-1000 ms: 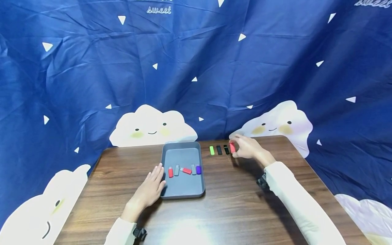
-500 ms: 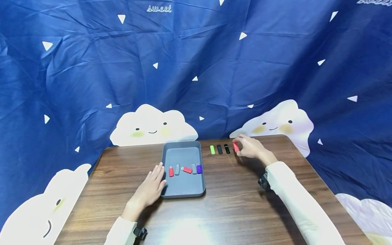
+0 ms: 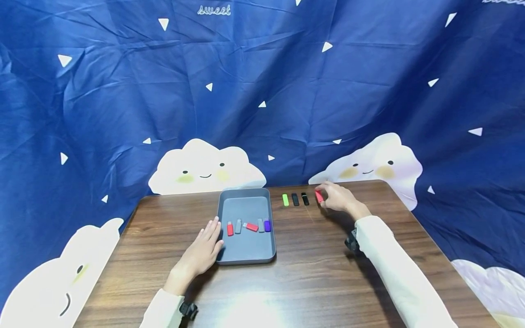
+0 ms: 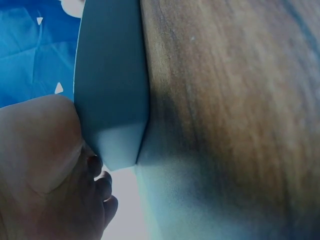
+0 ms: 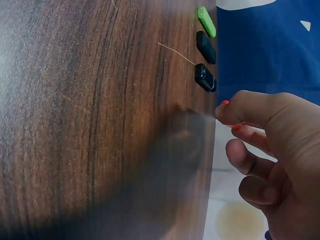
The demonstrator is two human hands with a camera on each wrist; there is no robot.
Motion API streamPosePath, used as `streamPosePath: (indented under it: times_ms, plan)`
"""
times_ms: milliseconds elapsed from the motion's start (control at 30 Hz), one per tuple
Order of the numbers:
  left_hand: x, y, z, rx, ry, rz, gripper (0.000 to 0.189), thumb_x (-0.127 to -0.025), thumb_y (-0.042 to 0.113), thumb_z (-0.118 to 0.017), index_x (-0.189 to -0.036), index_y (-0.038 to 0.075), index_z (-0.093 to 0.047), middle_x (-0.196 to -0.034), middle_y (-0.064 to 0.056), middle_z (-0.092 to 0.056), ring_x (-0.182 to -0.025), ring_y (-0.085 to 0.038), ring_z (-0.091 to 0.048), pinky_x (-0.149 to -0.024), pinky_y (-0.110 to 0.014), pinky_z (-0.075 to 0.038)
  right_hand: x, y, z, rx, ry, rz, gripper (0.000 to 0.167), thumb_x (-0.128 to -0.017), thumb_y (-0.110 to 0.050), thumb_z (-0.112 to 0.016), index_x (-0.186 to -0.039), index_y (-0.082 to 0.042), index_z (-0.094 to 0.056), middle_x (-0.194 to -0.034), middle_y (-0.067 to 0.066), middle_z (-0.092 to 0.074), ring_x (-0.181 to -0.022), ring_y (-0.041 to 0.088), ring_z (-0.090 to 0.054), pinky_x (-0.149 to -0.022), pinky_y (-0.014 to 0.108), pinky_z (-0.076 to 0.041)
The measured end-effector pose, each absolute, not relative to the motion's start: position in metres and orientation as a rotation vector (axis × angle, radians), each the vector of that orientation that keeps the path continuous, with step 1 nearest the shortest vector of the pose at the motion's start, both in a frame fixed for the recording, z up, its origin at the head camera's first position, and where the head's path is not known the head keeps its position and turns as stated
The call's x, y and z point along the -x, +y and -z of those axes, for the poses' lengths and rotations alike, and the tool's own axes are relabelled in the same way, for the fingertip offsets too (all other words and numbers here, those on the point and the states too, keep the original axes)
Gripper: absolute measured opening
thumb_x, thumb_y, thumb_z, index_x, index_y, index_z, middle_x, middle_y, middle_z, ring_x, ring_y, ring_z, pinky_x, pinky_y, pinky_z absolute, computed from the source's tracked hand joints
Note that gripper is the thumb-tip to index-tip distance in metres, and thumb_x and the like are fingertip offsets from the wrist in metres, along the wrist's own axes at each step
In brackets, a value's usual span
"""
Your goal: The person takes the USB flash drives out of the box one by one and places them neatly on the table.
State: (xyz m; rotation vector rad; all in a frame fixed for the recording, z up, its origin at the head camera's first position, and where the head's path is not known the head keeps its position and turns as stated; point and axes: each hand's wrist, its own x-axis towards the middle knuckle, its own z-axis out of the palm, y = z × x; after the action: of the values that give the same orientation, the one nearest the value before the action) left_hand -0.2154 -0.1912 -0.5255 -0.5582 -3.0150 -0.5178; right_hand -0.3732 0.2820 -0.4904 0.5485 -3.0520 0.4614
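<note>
Pinching red USB stick in right hand, beside rightmost black USB stick near far edge of bench; touching gray tray with straight-fingered left hand. Seemingly lengthening row of sticks; next, probably align and release.

The person is wearing a long white left sleeve and a matching right sleeve. At the far ends, a blocky black left wrist device and a similar right wrist device are sitting; the left hand and right hand are showing bare.
</note>
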Motion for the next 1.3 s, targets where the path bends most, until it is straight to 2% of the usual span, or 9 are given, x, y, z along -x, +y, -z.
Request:
streamPosePath:
  times_ms: [267,600,1067,1133,1233,1300]
  plan:
    - [0.216,-0.192,0.526,0.568,-3.008,0.510,0.059,-0.114,0.021,-0.049,-0.161,-0.011,-0.034,-0.175,-0.026,-0.024,-0.162,-0.046,-0.026,-0.131,-0.062,-0.026,0.379,0.282,0.499,-0.526,-3.070,-0.489,0.061,-0.083,-0.015,-0.078,-0.141,-0.007,-0.065,-0.150,0.021,-0.059,-0.130,0.050,-0.063,-0.102,0.068,-0.054]
    - [0.216,-0.192,0.525,0.569,-3.007,0.523,0.059,-0.113,0.020,-0.049,-0.161,-0.011,-0.034,-0.174,-0.026,-0.024,-0.161,-0.046,-0.026,-0.131,-0.062,-0.026,0.385,0.276,0.503,-0.478,-3.120,-0.540,0.061,-0.085,-0.014,-0.077,-0.144,-0.005,-0.063,-0.150,0.021,-0.062,-0.133,0.047,-0.062,-0.105,0.067,-0.052]
    - [0.217,-0.192,0.527,0.578,-3.005,0.505,0.060,-0.114,0.022,-0.049,-0.161,-0.011,-0.034,-0.174,-0.026,-0.025,-0.161,-0.046,-0.027,-0.131,-0.062,-0.027,0.390,0.271,0.510,-0.423,-3.147,-0.547,0.056,-0.090,-0.016,-0.078,-0.144,-0.007,-0.064,-0.151,0.022,-0.060,-0.133,0.048,-0.061,-0.105,0.069,-0.052]
    - [0.217,-0.192,0.527,0.580,-3.003,0.504,0.060,-0.114,0.022,-0.049,-0.161,-0.011,-0.034,-0.174,-0.026,-0.025,-0.161,-0.046,-0.027,-0.131,-0.062,-0.027,0.390,0.271,0.510,-0.421,-3.152,-0.554,0.056,-0.091,-0.016,-0.077,-0.144,-0.007,-0.064,-0.149,0.021,-0.061,-0.129,0.045,-0.064,-0.103,0.067,-0.053]
    - [0.217,-0.192,0.527,0.581,-3.002,0.504,0.060,-0.113,0.022,-0.049,-0.161,-0.011,-0.034,-0.174,-0.026,-0.025,-0.161,-0.046,-0.027,-0.131,-0.062,-0.027,0.390,0.270,0.511,-0.422,-3.169,-0.573,0.056,-0.092,-0.015,-0.076,-0.145,-0.006,-0.062,-0.141,0.022,-0.065,-0.112,0.039,-0.071,-0.095,0.062,-0.057]
    - [0.217,-0.193,0.527,0.580,-3.004,0.503,0.060,-0.113,0.022,-0.049,-0.161,-0.011,-0.034,-0.174,-0.026,-0.025,-0.161,-0.046,-0.027,-0.131,-0.062,-0.027,0.391,0.269,0.512,-0.428,-3.174,-0.564,0.056,-0.093,-0.014,-0.075,-0.146,-0.005,-0.061,-0.140,0.022,-0.066,-0.106,0.035,-0.070,-0.092,0.058,-0.058]
